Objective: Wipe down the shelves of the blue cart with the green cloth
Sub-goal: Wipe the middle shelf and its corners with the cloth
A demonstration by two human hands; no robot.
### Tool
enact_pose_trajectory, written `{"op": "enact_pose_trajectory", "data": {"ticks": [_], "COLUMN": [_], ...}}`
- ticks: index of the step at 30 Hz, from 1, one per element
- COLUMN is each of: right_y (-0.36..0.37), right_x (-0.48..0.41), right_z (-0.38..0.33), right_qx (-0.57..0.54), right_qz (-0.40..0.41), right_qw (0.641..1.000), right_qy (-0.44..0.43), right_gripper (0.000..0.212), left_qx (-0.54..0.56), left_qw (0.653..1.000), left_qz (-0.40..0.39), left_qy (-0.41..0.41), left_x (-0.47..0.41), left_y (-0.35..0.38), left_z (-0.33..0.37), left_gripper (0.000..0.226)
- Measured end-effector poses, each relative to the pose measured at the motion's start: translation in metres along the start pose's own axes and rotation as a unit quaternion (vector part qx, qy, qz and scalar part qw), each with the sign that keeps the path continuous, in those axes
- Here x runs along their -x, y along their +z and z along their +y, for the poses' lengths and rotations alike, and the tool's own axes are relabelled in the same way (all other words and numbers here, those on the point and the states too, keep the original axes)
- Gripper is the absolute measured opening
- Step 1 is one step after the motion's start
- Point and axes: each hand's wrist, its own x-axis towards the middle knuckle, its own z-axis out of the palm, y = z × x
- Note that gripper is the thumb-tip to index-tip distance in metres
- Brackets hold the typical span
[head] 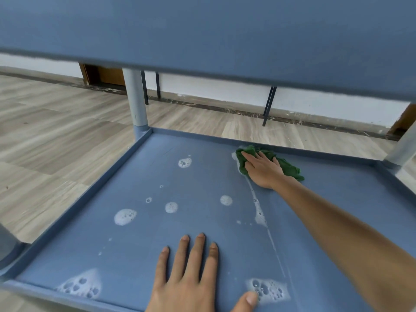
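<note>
I look down at a lower shelf of the blue cart, under the cart's upper shelf. Patches of white soap foam dot the shelf, and a thin foam streak runs from the far rim toward the front. The green cloth lies bunched at the far rim, right of centre. My right hand presses flat on the cloth, arm stretched across the shelf. My left hand rests flat on the shelf near the front rim, fingers spread, holding nothing.
Grey cart posts stand at the far left corner and the far right corner. Beyond the cart lie a wood-look floor, a white wall with a dark skirting, and thin black furniture legs.
</note>
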Motion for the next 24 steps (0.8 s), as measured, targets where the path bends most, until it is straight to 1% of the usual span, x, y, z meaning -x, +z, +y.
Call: {"op": "enact_pose_trajectory", "data": {"ticks": [3, 6, 10, 15, 18, 20, 22, 24], "right_y": [0.003, 0.010, 0.019, 0.024, 0.029, 0.031, 0.030, 0.030], "right_x": [0.037, 0.086, 0.165, 0.253, 0.296, 0.311, 0.315, 0.311], "right_z": [-0.007, -0.021, -0.043, -0.072, -0.089, -0.096, -0.100, -0.102], "right_qx": [0.016, 0.026, -0.023, -0.037, -0.042, -0.039, -0.037, -0.030], "right_qz": [-0.015, -0.019, -0.003, -0.013, -0.025, -0.020, -0.016, -0.013], "right_qw": [1.000, 0.999, 1.000, 0.998, 0.996, 0.995, 0.995, 0.995], "right_qy": [-0.011, -0.019, 0.011, 0.059, 0.076, 0.088, 0.095, 0.097], "right_gripper": [0.057, 0.057, 0.055, 0.057, 0.058, 0.057, 0.056, 0.056], "left_qx": [0.009, 0.024, 0.044, 0.037, 0.029, 0.029, 0.050, 0.078], "left_qw": [1.000, 0.998, 0.992, 0.983, 0.982, 0.982, 0.982, 0.980], "left_qz": [-0.017, -0.060, -0.119, -0.180, -0.188, -0.188, -0.182, -0.182], "left_qy": [-0.004, -0.007, -0.022, -0.025, -0.015, -0.007, 0.000, 0.006], "left_x": [0.000, 0.000, -0.001, 0.002, 0.003, 0.002, 0.001, -0.002], "left_y": [-0.005, -0.007, -0.014, -0.020, -0.023, -0.027, -0.031, -0.032], "left_z": [0.003, 0.003, 0.002, 0.002, -0.001, -0.001, -0.002, -0.010], "left_gripper": [0.084, 0.085, 0.091, 0.099, 0.109, 0.111, 0.108, 0.094]}}
